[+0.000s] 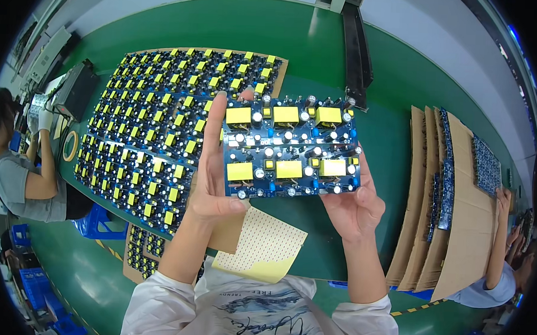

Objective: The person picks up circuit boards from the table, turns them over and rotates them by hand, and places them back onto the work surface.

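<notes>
Glossy blue circuit board (291, 146) with shiny metal-topped capacitors; matt brown cardboard sheets (467, 212); smooth green tabletop (321, 56).

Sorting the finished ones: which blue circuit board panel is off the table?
The blue panel held up between left hand and right hand; the others lie flat on cardboard.

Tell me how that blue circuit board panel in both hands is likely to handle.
The blue circuit board panel probably stays stiff: held only at its edges by the left hand and right hand, it shows no sag. Its yellow transformers suggest some heft. The upright capacitors look easy to bend.
</notes>
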Demonstrator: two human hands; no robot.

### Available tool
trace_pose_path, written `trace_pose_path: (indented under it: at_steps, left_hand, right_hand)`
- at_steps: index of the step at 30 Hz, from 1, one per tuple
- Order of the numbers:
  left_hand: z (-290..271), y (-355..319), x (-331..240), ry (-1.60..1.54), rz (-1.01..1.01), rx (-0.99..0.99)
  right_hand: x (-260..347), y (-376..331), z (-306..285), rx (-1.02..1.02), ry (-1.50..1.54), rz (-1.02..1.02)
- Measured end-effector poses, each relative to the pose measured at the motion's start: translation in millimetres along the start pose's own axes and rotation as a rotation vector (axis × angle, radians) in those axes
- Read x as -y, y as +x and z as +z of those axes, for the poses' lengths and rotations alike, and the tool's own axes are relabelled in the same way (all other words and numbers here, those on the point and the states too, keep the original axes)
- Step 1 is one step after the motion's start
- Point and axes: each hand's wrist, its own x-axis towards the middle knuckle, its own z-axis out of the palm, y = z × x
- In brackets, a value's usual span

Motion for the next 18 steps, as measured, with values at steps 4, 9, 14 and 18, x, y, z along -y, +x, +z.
trace_pose_path:
  at_steps: [4, 9, 14, 18]
  left_hand:
    - [3, -3, -8, 0.047, -0.082, -0.033]
    - [5, -4, -9, 0.034, -0.098, -0.046]
    - [3, -1, -7, -0.012, -0.091, -0.033]
    - [3, 3, -6, -0.16, -0.066, -0.01]
  right_hand:
    - [0, -1, -1, -0.012, 0.006, 0.014]
    - [-3, -1, -3, 0.008, 0.052, 0.005]
    - [-6, -4, -7, 0.081, 0.032, -0.006]
    - [-6, 0, -13, 0.235, -0.097, -0.027]
